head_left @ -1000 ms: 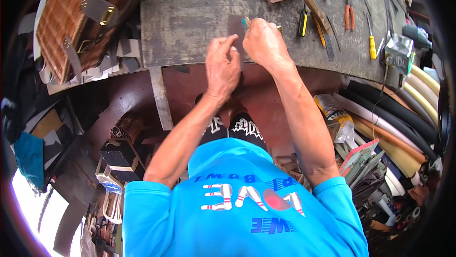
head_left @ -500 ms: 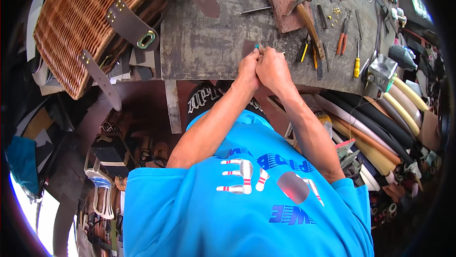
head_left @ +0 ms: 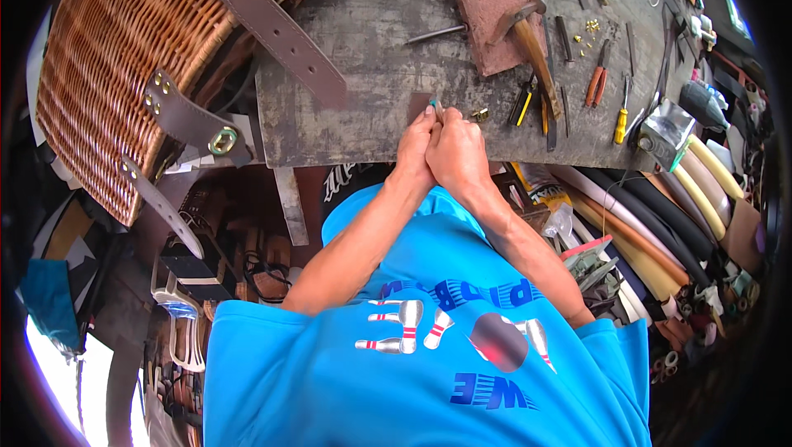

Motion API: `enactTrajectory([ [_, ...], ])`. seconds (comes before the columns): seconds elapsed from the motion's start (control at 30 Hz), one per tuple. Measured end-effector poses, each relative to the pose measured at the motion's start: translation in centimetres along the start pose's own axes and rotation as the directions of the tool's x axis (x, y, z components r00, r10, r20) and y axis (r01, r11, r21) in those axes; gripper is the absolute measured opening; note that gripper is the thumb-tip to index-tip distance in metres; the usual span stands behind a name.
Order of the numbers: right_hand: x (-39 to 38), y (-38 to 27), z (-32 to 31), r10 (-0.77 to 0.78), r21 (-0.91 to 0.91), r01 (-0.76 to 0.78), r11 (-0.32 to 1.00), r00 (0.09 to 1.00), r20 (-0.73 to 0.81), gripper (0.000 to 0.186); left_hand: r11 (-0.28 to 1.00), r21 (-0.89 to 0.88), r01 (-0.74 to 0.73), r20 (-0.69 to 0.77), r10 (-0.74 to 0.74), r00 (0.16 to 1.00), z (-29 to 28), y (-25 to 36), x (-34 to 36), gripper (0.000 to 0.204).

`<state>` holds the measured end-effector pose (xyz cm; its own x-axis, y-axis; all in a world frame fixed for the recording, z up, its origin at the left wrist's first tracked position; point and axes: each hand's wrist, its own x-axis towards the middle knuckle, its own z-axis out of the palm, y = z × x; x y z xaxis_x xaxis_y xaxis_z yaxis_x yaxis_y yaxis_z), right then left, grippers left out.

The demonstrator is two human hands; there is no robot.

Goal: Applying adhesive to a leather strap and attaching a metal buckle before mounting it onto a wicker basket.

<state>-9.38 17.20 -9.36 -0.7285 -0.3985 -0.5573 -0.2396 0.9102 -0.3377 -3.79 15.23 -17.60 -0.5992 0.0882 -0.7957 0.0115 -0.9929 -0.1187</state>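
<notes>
My left hand (head_left: pixel 415 148) and my right hand (head_left: pixel 456 152) are pressed together at the front edge of a dark, worn workbench (head_left: pixel 363 75). Between the fingertips they pinch a small brown leather piece (head_left: pixel 419 104). A thin teal-tipped tool (head_left: pixel 436 107) sticks up from my right hand against that piece. A small brass fitting (head_left: pixel 479 115) lies on the bench just right of my hands.
A big wicker basket (head_left: pixel 107 59) with brown leather straps (head_left: pixel 280 34) stands at the left. A hammer (head_left: pixel 528 34) rests on a brown leather pad (head_left: pixel 495 9). Pliers (head_left: pixel 596 80), a yellow screwdriver (head_left: pixel 620 121) and rolled material (head_left: pixel 660 224) sit at the right.
My hands have come together from slightly apart and closed around the small leather piece. The view has tilted, showing more of the basket and bench.
</notes>
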Motion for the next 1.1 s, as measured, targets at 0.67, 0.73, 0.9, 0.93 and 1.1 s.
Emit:
enactTrajectory([
  [0.67,-0.9,1.9,-0.4,-0.043,0.116,0.044,0.992,0.999,-0.014,0.030,-0.884,0.421,-0.203,0.801,0.258,0.540,-1.6,1.5,-3.7,0.056],
  [0.73,-1.2,2.7,-0.2,-0.042,0.122,0.043,0.992,0.999,-0.015,0.029,-0.871,0.435,-0.226,0.805,0.264,0.532,-1.8,1.4,-3.4,0.054],
  [0.9,-3.0,1.4,-6.7,-0.105,0.118,0.114,0.986,0.992,-0.075,0.021,-0.899,0.412,-0.151,0.790,0.270,0.550,-2.6,1.3,-3.3,0.051],
  [0.93,-3.4,1.3,-7.7,-0.124,0.106,0.136,0.985,0.986,-0.114,0.021,-0.892,0.418,-0.172,0.795,0.268,0.544,-2.6,1.4,-3.1,0.051],
  [1.1,-3.4,3.9,-0.3,-0.167,0.192,0.218,0.957,0.954,-0.249,0.017,-0.783,0.485,-0.391,0.832,0.275,0.482,-3.2,2.2,-3.5,0.050],
])
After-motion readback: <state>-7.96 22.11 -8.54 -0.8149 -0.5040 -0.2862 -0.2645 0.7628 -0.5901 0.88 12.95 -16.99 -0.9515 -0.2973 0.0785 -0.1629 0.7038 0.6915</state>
